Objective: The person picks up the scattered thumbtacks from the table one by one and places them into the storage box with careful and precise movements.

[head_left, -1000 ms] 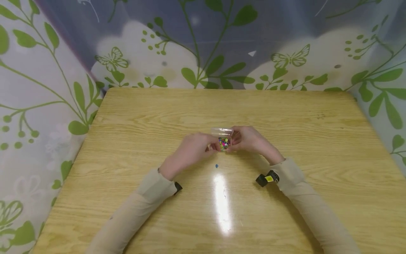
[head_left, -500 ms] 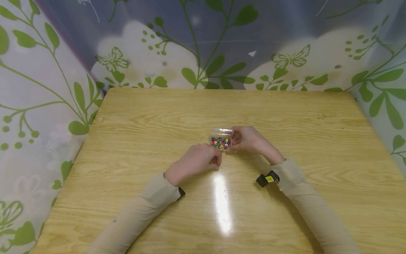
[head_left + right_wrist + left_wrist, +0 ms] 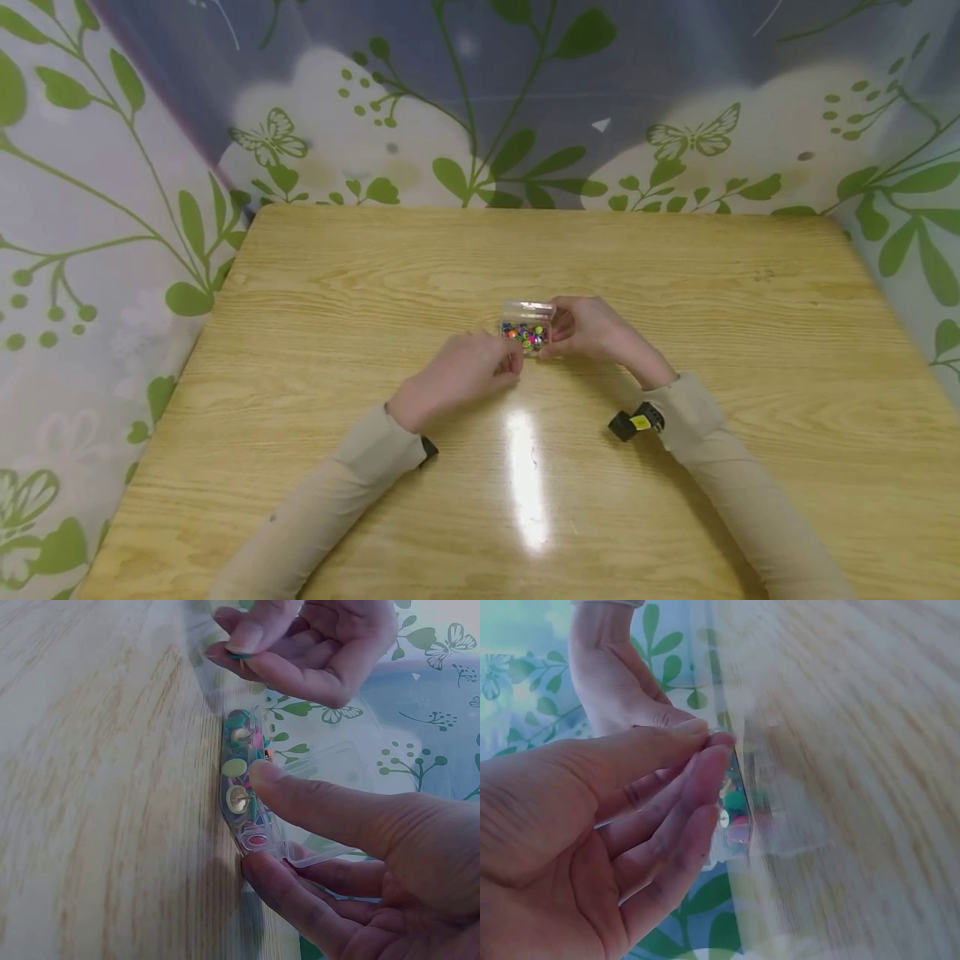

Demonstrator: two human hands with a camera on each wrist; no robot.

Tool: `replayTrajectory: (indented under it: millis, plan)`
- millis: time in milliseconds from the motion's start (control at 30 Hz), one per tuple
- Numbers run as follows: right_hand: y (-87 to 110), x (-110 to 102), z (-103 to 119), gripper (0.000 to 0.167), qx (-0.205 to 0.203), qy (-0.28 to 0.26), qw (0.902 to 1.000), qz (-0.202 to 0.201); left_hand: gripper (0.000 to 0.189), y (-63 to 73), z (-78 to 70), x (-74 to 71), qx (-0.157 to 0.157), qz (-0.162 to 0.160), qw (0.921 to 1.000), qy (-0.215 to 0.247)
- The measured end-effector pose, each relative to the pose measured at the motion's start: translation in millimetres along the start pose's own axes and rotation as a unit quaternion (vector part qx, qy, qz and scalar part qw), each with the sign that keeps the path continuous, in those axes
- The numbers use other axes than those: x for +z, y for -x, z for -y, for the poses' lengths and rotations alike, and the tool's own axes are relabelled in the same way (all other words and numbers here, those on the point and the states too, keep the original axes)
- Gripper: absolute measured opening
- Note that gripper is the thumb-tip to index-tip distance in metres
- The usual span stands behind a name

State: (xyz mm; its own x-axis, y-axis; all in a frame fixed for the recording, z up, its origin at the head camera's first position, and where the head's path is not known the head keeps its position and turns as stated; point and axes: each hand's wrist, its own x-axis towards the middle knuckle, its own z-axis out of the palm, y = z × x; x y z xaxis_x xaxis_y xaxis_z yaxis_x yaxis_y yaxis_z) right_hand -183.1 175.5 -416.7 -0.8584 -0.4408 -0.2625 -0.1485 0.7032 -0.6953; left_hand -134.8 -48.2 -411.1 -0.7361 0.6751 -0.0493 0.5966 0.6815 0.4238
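A small clear plastic box [image 3: 528,309] stands on the wooden table with its hinged lid raised at the back. Inside lie several colourful thumbtacks [image 3: 235,767], green, yellow and pink among them. My right hand [image 3: 597,336] grips the box at its right end, thumb at the near side and fingers round the corner. Just in front of the box's left part, my left hand [image 3: 461,372] pinches a blue-green thumbtack [image 3: 240,656] between thumb and index finger. That tack is hidden by fingers in the head view.
The wooden table [image 3: 360,275] stretches out around both hands. Walls with a green leaf and butterfly print [image 3: 690,137] rise behind and beside it. A black wrist camera [image 3: 624,426] hangs under my right sleeve.
My left hand let go of the box's left end, came down over the blue tack on the table, and lifted slightly with it. My right hand stays on the box.
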Motion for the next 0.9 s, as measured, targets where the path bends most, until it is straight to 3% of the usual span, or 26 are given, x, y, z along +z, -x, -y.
replayTrajectory:
  millis: [233, 467, 900]
  plan:
    - [-0.1, -1, 1, 0.048, -0.007, 0.005, 1.0, -0.002, 0.004, -6.8, 8.3, -5.1, -0.029, -0.066, 0.9973, 0.016]
    - [-1.1, 0, 2, 0.05, -0.004, 0.003, 1.0, 0.002, 0.004, -17.1, 10.2, -8.6, -0.037, -0.138, 0.9898, -0.003]
    - [-1.7, 1, 3, 0.051, -0.005, 0.007, 1.0, 0.001, 0.007, -20.3, 11.0, -12.2, -0.067, -0.157, 0.9853, -0.012]
